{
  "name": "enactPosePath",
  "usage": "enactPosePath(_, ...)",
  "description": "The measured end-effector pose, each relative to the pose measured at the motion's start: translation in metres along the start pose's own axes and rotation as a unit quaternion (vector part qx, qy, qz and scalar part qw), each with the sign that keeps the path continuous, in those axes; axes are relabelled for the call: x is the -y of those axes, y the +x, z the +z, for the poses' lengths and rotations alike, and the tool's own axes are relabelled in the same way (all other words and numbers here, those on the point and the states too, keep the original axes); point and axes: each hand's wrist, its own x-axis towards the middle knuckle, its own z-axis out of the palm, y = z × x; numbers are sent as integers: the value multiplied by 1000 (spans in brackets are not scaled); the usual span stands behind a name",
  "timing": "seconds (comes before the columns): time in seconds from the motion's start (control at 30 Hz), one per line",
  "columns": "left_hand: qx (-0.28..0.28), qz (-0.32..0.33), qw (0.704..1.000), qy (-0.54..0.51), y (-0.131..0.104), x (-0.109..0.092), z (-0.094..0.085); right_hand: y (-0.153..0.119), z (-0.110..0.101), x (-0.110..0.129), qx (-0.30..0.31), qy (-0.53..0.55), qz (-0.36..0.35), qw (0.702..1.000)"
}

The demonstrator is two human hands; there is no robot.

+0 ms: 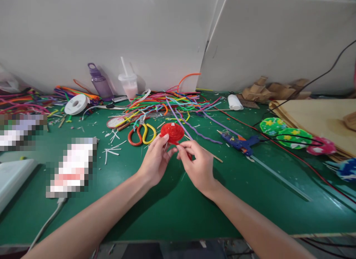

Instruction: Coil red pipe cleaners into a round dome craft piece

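A round red coil [172, 133], which looks like wound pipe cleaner with a small white spot on top, is raised above the green table. My left hand [157, 158] grips its left edge between thumb and fingers. With thumb and forefinger, my right hand [196, 162] pinches a short red end at the coil's lower edge. Just behind my left hand lie scissors [143, 134] with one red and one yellow handle. Loose pipe cleaners [167, 103] in many colours are heaped beyond the coil.
To the right lies a blue glue gun [240, 142] with a long clear stick, near green and pink round pieces [294, 138] and a red cable. A purple bottle [100, 82], a drink cup [129, 84] and a white spool [76, 104] stand at the back left.
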Motion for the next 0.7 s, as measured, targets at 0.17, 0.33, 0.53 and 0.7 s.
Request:
enactPosePath(0.17, 10, 14, 1000, 11, 0, 1, 0, 0, 0, 0, 3, 3, 4, 1000)
enactPosePath(0.33, 33, 20, 999, 25, -2, -1, 1, -1, 0, -1, -4, 4, 4, 1000)
enactPosePath(0.53, 28, 10, 999, 31, -2, -1, 0, -1, 1, -3, 5, 3, 6, 1000)
enactPosePath(0.7, 37, 7, 999, 35, -2, -1, -3, 1, -1, -1, 9, 24, 5, 1000)
